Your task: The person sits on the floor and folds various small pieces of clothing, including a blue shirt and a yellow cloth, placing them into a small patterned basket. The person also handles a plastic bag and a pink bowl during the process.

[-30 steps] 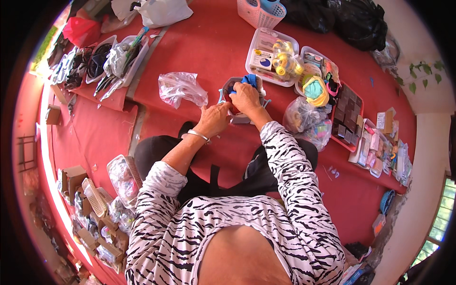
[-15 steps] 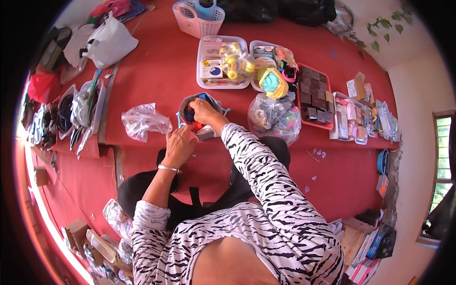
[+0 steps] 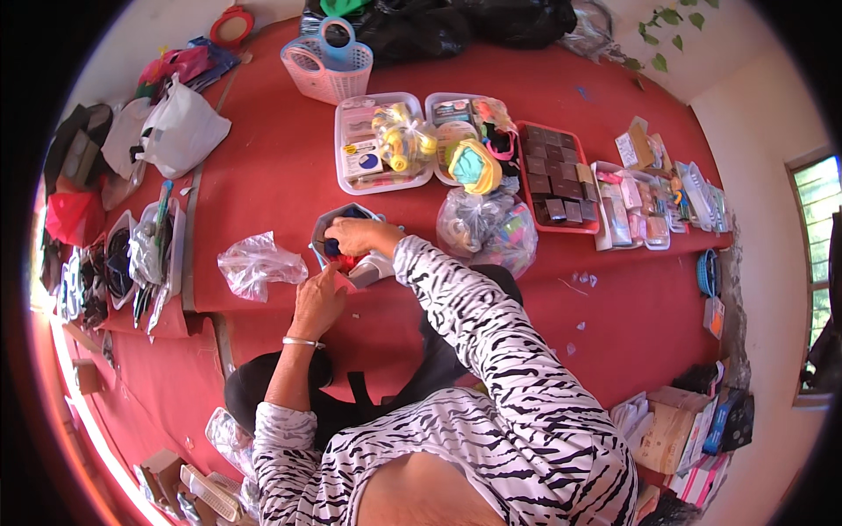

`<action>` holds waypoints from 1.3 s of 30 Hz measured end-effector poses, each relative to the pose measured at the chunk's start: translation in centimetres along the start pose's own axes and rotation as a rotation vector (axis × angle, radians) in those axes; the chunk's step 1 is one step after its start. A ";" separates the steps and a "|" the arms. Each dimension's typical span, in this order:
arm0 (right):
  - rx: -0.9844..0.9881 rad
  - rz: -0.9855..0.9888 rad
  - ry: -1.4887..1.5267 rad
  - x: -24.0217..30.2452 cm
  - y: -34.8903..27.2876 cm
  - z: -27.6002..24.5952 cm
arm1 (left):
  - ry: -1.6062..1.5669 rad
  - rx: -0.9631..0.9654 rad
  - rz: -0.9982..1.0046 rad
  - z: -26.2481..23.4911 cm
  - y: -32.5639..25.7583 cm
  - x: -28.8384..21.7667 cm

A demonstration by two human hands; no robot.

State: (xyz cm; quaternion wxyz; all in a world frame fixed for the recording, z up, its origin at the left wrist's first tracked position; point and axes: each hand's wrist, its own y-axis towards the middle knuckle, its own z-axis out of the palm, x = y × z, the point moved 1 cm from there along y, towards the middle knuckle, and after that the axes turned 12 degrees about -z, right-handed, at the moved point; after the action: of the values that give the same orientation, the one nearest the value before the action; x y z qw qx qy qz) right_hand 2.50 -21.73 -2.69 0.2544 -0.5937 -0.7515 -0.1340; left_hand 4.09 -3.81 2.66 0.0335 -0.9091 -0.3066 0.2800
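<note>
A small pale basket (image 3: 321,231) with light-blue handles stands on the red cloth in front of me, holding dark blue and red items. My right hand (image 3: 361,238) reaches over its right side, with its fingers down among the contents and mostly hidden. At the near edge, my left hand (image 3: 319,305) has its fingers closed at the basket's rim, beside a small pink piece (image 3: 347,280). A whitish-grey item (image 3: 375,266) lies at the basket's near right, under my right wrist. Left of the basket rests a crumpled clear plastic bag (image 3: 261,266).
Beyond are two clear tubs (image 3: 342,180) of packaged goods, a pink-and-blue basket (image 3: 326,83) and black bags (image 3: 412,39). To the right sit a filled clear bag (image 3: 491,230), a red tray (image 3: 561,230) of dark boxes and a white tray (image 3: 605,232). A white bag (image 3: 184,131) lies far left.
The view has shifted, so the scene sits differently in the picture. My right hand has moved lower over the basket's contents. My left hand stays by the near rim, its fingers slightly shifted.
</note>
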 end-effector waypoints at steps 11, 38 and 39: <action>-0.920 1.240 -0.688 -6.4 -19.2 -9.7 | -0.076 -0.223 0.068 -1.6 0.3 -1.0; -0.643 1.271 -0.520 -8.0 -15.6 -6.7 | -0.073 -0.289 0.085 -2.1 0.4 -3.2; -0.582 1.303 -0.542 -8.1 -15.4 -6.6 | -0.067 -0.283 0.081 -2.1 0.4 -3.1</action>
State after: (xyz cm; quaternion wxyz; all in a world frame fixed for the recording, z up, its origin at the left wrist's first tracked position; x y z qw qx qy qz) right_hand -9.44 -35.76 0.00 -0.0780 -0.9724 -0.2197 0.0012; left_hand 3.42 -5.63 5.85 -0.1167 -0.9064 -0.3072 0.2653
